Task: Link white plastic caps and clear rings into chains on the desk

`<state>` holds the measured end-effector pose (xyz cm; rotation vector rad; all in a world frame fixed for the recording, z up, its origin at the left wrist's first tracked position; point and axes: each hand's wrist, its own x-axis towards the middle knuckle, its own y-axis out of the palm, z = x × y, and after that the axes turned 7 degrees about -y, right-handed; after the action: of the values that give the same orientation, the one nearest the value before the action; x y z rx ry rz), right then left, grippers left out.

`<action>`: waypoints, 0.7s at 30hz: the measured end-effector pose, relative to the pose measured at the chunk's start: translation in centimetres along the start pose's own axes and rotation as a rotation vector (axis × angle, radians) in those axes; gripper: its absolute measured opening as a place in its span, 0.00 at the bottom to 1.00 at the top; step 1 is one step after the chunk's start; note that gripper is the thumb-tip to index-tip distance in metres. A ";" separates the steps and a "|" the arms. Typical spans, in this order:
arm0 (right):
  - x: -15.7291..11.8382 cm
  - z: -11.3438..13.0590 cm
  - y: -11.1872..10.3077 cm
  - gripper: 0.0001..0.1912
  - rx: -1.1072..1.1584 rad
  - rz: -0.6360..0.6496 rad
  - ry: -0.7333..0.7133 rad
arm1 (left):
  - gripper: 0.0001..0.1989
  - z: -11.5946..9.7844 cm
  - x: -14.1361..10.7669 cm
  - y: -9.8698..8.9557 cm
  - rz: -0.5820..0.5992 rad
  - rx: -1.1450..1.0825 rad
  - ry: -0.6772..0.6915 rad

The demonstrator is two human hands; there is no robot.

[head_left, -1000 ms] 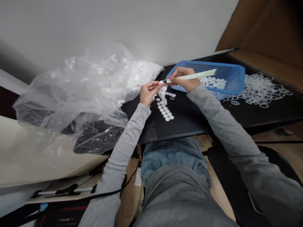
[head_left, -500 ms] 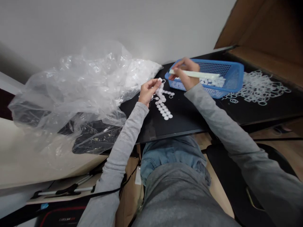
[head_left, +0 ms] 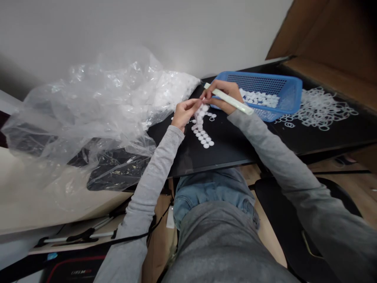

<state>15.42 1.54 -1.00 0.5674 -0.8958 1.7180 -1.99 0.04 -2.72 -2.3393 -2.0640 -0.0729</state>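
Observation:
My left hand [head_left: 183, 113] is closed in a pinch on small round white pieces, just above the black table. Below its fingers runs a cluster of white discs [head_left: 204, 137], the lower ones lying in paired rows on the table. My right hand [head_left: 224, 93] is closed around a long, pale green-white stick-like tool [head_left: 231, 101] with a dark tip; its kind is not clear. Thumb and fingertips of both hands meet over the white pieces, so the exact contact is hidden. Behind my right hand stands a blue plastic basket [head_left: 290, 96] containing many white discs [head_left: 260, 98].
A heap of thin white rings [head_left: 322, 108] lies right of the basket, beside a cardboard box [head_left: 330, 72]. A large clear plastic bag [head_left: 97, 106] with white pieces inside covers the left side of the black table [head_left: 224, 149]. The front table edge is by my lap.
My right hand has moved left and down from over the basket to meet my left hand, and the pale tool has tilted. The left hand stays nearly in place.

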 end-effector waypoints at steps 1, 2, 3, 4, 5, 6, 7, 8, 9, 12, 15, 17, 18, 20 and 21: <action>0.0 -0.2 0.0 0.13 0.057 -0.041 -0.015 | 0.11 0.0 0.0 0.0 0.008 0.006 0.014; 0.1 -0.3 0.1 0.14 0.106 -0.083 -0.022 | 0.11 -0.1 0.0 0.1 0.016 0.013 0.029; 0.2 -0.6 0.2 0.15 0.144 -0.120 -0.021 | 0.11 -0.1 0.0 0.1 0.022 0.022 0.043; 0.3 -0.9 0.3 0.16 0.172 -0.147 -0.012 | 0.12 -0.1 0.0 0.1 0.029 0.034 0.057; 0.4 -1.3 0.4 0.17 0.192 -0.169 0.004 | 0.12 0.0 0.0 0.1 0.039 0.047 0.068; 0.6 -1.8 0.4 0.18 0.212 -0.189 0.022 | 0.13 0.0 0.1 0.0 0.047 0.062 0.080; 0.7 -2.3 0.2 0.18 0.233 -0.222 0.037 | 0.13 0.1 0.1 0.0 0.051 0.078 0.091; 0.8 -2.9 -0.1 0.18 0.257 -0.267 0.048 | 0.13 0.2 0.2 -0.1 0.051 0.094 0.101; 0.9 -3.6 -0.7 0.18 0.278 -0.328 0.052 | 0.14 0.4 0.3 -0.2 0.043 0.108 0.106; 0.7 -5.5 -3.4 0.17 0.224 -0.557 0.019 | 0.12 0.7 0.5 -0.4 0.005 0.122 0.085; 0.2 -6.0 -5.7 0.17 -0.030 -0.579 0.067 | 0.08 0.7 0.6 -0.4 -0.029 0.093 0.031; 0.2 -5.4 -5.7 0.12 -0.051 -0.562 0.111 | 0.06 0.6 0.5 -0.4 -0.057 0.070 -0.010; 0.4 -4.9 -5.2 0.08 -0.005 -0.594 0.119 | 0.05 0.4 0.4 -0.3 -0.073 0.059 -0.030; 0.9 -3.7 -3.4 0.13 0.166 -0.609 0.190 | 0.04 0.2 0.3 -0.2 -0.116 0.033 -0.065; 1.1 -3.1 -2.5 0.15 0.270 -0.581 0.247 | 0.04 0.1 0.3 -0.2 -0.144 0.018 -0.079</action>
<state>17.59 5.03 -1.32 0.6945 -0.2790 1.3380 -2.14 0.32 -2.81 -2.2156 -2.2569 0.0368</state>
